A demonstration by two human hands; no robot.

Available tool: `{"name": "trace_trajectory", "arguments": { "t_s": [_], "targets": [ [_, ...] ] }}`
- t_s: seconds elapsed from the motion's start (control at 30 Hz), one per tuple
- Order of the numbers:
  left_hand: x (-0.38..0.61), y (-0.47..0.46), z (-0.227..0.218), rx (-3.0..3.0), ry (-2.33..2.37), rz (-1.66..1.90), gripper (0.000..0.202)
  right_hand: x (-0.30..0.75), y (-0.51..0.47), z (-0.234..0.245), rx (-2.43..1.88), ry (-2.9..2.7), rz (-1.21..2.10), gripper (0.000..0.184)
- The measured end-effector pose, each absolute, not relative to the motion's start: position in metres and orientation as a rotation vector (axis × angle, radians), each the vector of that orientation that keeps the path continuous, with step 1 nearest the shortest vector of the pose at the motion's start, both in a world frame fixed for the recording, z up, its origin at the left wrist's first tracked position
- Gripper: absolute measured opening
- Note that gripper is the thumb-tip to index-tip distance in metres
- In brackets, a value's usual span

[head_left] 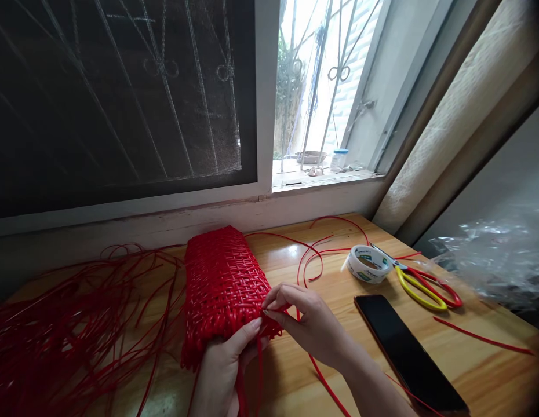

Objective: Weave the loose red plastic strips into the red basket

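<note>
A red woven basket (pixel 226 272) of glossy plastic strands lies on the wooden table, its near edge toward me. My left hand (pixel 228 362) grips that edge from below, thumb on top and fingers mostly hidden beneath the weave. At the basket's near right corner, my right hand (pixel 306 318) pinches a thin red strand between thumb and fingertips. Both hands' tips are close together at the rim. Loose red strands hang down by my left hand, and another strand (pixel 324 379) runs under my right wrist toward the front of the table.
A heap of red strands (pixel 56 336) covers the table's left side. On the right are a tape roll (pixel 368 264), yellow-and-red-handled scissors (pixel 421 286), a black phone (pixel 411 353) and a short red strip (pixel 482 336). Clear plastic (pixel 491 260) lies beyond. A window (pixel 264 116) stands behind.
</note>
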State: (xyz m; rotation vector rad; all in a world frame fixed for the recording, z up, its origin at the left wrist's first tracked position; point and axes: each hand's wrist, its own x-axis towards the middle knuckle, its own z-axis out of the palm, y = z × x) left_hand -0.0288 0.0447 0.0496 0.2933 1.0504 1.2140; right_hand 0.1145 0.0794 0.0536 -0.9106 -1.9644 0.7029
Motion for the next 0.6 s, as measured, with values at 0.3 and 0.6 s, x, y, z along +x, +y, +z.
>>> {"name": "trace_trajectory", "arguments": {
  "t_s": [0.3, 0.6],
  "targets": [
    [-0.029, 0.042, 0.047, 0.332, 1.016, 1.268, 0.011, 0.109, 0.072, 0.056, -0.912, -2.24, 0.266, 0.02],
    [-0.026, 0.044, 0.046, 0.32, 1.062, 1.289, 0.019, 0.111, 0.074, 0.056, -0.88, -2.207, 0.342, 0.02]
  ]
}}
